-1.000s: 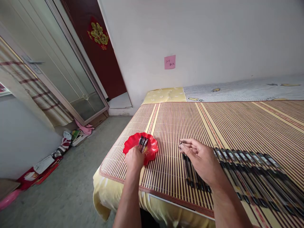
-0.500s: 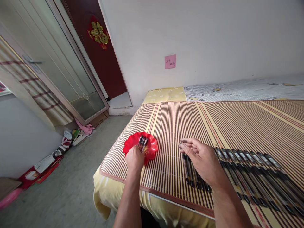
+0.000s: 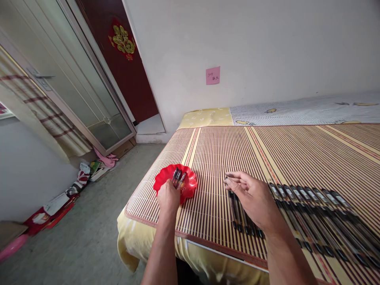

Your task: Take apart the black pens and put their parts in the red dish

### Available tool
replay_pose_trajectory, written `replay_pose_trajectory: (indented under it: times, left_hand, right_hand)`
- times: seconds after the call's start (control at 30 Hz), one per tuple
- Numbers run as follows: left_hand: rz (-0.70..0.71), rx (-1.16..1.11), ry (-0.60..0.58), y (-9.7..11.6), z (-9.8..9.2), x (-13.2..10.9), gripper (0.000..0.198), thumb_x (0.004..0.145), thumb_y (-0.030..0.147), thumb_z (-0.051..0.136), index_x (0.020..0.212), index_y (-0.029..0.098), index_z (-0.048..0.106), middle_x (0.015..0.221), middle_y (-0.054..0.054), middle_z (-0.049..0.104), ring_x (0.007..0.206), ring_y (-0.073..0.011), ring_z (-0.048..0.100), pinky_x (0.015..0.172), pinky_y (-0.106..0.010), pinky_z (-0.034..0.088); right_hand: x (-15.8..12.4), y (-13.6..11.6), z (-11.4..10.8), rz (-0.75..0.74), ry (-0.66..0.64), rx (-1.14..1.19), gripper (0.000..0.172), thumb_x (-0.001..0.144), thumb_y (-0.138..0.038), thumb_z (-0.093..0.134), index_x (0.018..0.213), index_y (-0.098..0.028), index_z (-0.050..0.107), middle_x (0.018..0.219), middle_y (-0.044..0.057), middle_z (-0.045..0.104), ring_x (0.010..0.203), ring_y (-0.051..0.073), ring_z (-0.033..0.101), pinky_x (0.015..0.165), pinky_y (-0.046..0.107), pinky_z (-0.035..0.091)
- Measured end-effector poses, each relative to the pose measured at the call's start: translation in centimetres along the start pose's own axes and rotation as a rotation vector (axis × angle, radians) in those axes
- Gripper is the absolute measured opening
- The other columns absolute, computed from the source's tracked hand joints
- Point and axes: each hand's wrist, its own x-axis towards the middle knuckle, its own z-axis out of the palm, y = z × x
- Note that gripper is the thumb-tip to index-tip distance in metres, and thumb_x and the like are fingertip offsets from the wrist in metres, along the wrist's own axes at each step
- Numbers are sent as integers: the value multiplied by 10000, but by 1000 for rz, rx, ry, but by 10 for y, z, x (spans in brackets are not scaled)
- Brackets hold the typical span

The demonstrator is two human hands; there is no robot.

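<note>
several dark pens (image 3: pixel 179 177) sit bunched in the left hand (image 3: pixel 168 196), fingers closed round them, tips over the red dish (image 3: pixel 162 181), near left. right hand (image 3: pixel 252 194) hovers half-curled above the pen row (image 3: pixel 311 211); any pinch cannot be told. step judged: loading the dish; release needs fingers opened inside its rim. pink note (image 3: pixel 213 75): writing unreadable.

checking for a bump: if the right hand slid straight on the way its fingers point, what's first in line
Probably the red plate, at its right rim, past bare mat. Depth is unclear: the right hand may pass above it.
</note>
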Motion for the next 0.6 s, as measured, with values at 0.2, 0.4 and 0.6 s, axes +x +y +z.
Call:
replay_pose_trajectory:
  times: [0.2,0.4,0.6]
  left_hand:
    - [89,11,98,5,-4,-2,408,891,384,729,1230,169,659,1307,-134,647,1249,-309,585,1013,-359,469]
    - [114,57,35,5,0,1,373,871,294,733,1218,164,701,1268,-147,681,1202,-319,604,990,-364,469]
    - [81,92,15,4,1,3,359,913,266,661,1246,132,674,1264,-170,691,1192,-325,636,966,-379,480]
  right_hand:
    - [1,1,1,-27,2,3,468,963,-556,607,1210,-172,708,1150,170,755,985,269,766,902,461,643]
    - [0,-3,1,-30,10,2,453,964,-543,606,1201,-172,712,1152,169,761,949,262,771,884,446,644]
    - [0,-2,0,-22,7,6,470,961,-554,602,1205,-167,710,1151,174,763,972,270,770,892,449,639]
